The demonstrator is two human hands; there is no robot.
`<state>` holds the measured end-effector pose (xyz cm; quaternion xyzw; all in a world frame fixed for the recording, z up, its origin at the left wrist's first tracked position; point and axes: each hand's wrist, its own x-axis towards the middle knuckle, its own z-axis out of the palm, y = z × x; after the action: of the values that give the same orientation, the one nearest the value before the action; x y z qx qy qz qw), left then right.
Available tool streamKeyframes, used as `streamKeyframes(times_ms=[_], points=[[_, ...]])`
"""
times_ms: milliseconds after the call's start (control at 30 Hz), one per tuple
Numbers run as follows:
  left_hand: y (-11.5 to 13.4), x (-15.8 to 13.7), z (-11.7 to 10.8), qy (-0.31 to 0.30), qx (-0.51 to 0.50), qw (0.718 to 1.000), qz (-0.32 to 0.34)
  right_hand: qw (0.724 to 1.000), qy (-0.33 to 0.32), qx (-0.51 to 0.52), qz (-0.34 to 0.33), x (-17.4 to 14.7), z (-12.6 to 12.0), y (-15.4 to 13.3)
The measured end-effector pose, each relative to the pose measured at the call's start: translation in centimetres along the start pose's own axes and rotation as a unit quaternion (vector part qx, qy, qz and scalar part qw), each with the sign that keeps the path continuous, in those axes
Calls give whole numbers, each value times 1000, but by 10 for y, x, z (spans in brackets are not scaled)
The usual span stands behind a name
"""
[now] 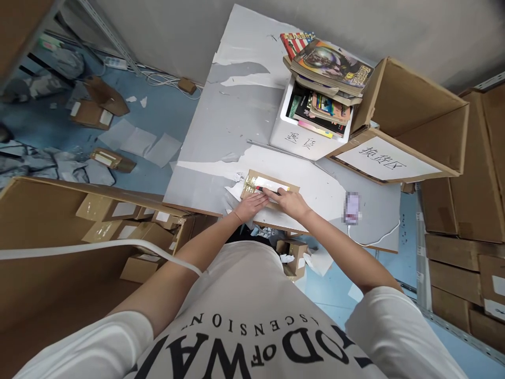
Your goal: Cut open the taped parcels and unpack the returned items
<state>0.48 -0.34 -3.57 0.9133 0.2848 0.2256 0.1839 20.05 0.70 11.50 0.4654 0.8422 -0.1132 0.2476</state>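
Observation:
A small taped cardboard box (pixel 249 185) with a white label lies flat on the table, near its front edge. My left hand (pixel 252 205) rests on the box's near side, its fingers stretched out flat. My right hand (pixel 291 202) is closed around a slim red-and-black utility knife (pixel 260 188). The knife points left, its tip at the clear tape on the box's left end. Whether the blade is in the tape is too small to tell.
Behind the box stand a white bin (pixel 292 139) piled with books (pixel 335 63) and an open carton (pixel 418 113) with a handwritten sign. A blurred phone (pixel 352 208) with a white cable lies right. A large carton (pixel 43 210) of parcels stands left; stacked boxes (pixel 450 252) fill the right.

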Motion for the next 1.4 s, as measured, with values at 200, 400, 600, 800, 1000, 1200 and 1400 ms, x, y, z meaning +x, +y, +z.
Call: streamKeyframes(times_ms=[200, 400, 600, 800, 1000, 1200, 1400], points=[[2, 1, -6, -9, 8, 1000, 15, 999, -29, 24, 34, -16, 4, 15], [0, 1, -6, -12, -20, 1000, -1, 994, -68, 19, 84, -67, 11, 51], [2, 5, -6, -27, -13, 1000, -9, 991, -53, 27, 121, -105, 35, 67], [3, 11, -14, -51, 16, 999, 2, 979, -5, 97, 179, -143, 60, 69], [12, 29, -43, -100, 31, 994, 16, 819, 210, 444, 297, -143, 117, 29], [13, 63, -63, -126, 77, 987, -69, 637, 253, 657, 314, -103, 143, -12], [13, 75, -63, -234, 148, 953, -121, 556, 255, 740, 279, -98, 152, -12]])
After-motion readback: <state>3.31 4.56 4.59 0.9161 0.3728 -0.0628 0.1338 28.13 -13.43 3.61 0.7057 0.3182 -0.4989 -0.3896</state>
